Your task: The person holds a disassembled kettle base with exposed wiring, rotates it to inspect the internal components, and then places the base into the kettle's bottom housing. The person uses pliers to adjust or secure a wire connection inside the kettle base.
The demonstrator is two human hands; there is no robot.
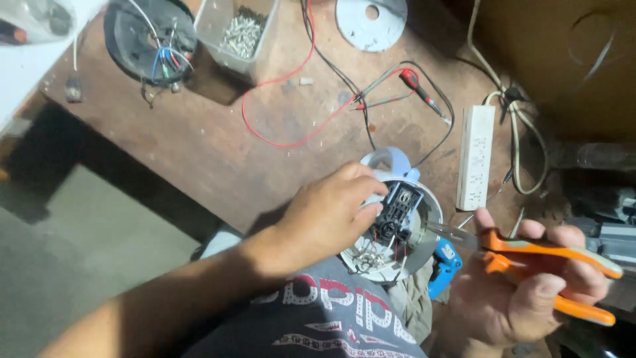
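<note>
We see the left hand [328,222] gripping a round white appliance base [392,235] at the near edge of the worktop [218,149], the right hand [523,285] closed on orange pliers [530,255] touching its right rim, while farther lie a white power strip [476,158], red wire [291,79] and a box of screws [237,33].

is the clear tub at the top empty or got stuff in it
Not empty: the clear tub holds a heap of small silvery metal pieces, filling only its lower part.

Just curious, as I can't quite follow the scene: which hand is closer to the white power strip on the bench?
The right hand, holding orange-handled pliers, sits just below the power strip. The left hand is farther away, on the round white appliance base.
</note>
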